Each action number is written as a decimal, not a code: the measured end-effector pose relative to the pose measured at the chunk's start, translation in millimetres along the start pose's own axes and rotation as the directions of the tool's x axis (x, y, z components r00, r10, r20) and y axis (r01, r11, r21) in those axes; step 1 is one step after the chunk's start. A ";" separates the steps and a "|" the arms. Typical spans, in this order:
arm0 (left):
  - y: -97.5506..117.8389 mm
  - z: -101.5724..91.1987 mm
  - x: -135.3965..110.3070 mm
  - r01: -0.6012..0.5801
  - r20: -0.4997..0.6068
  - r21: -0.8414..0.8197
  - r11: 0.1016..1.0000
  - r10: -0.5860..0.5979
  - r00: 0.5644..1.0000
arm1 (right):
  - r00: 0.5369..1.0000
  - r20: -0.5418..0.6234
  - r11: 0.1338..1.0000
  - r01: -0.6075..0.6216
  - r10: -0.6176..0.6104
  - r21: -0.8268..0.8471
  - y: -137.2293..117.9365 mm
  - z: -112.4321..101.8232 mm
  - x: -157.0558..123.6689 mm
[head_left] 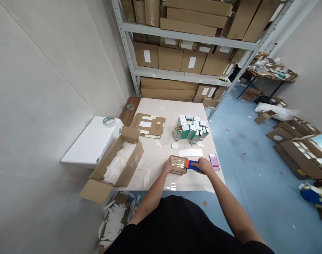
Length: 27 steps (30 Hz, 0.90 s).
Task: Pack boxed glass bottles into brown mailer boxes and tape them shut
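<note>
A small brown cardboard box (178,164) lies near the front edge of the white table (161,176), its top shiny with tape. My left hand (167,165) grips the box's left end with curled fingers. My right hand (204,165) is closed on a blue and orange tape dispenser (192,165) that touches the box's right end. A pink phone (214,161) lies just right of my right hand. A white paper slip (190,152) lies just behind the box.
Several green and white small boxes (191,128) stand mid-table. Flattened cardboard (148,125) lies behind left. An open carton of white packing (118,162) overhangs the table's left edge. Tape rolls (108,120) sit on a white side unit. Shelves of cartons (177,60) stand behind; boxes litter the blue floor (290,141).
</note>
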<state>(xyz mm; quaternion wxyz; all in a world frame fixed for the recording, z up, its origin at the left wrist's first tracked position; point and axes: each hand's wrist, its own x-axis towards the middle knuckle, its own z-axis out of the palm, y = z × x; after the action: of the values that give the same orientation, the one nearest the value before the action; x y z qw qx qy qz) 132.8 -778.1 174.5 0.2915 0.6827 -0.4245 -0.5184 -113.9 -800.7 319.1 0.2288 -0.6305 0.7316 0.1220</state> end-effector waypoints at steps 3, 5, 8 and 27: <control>-1.0 -0.9 -0.5 -0.006 -0.019 0.042 0.999 0.007 1.000 | 1.000 -0.012 0.999 -0.025 0.025 0.024 38.9 2.5 -1.1; -0.1 -0.4 -0.9 -0.011 -0.030 0.061 0.998 0.013 0.999 | 1.000 -0.019 0.999 -0.012 0.012 0.039 50.6 8.3 -3.9; 1.6 -2.8 -0.8 -0.017 -0.031 0.112 0.994 0.021 0.999 | 1.000 -0.023 0.997 0.000 0.002 0.079 51.8 16.7 -7.6; -22.4 -53.2 20.6 0.027 -0.072 0.309 0.951 -0.005 0.997 | 0.999 -0.026 0.988 0.044 -0.041 0.147 39.8 49.5 15.8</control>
<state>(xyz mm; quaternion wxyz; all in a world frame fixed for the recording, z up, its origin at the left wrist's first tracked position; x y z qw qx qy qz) 191.9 -788.0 161.8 0.1913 0.7411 -0.4847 -0.4234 -145.5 -784.3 264.1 0.2688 -0.6287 0.7276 0.0554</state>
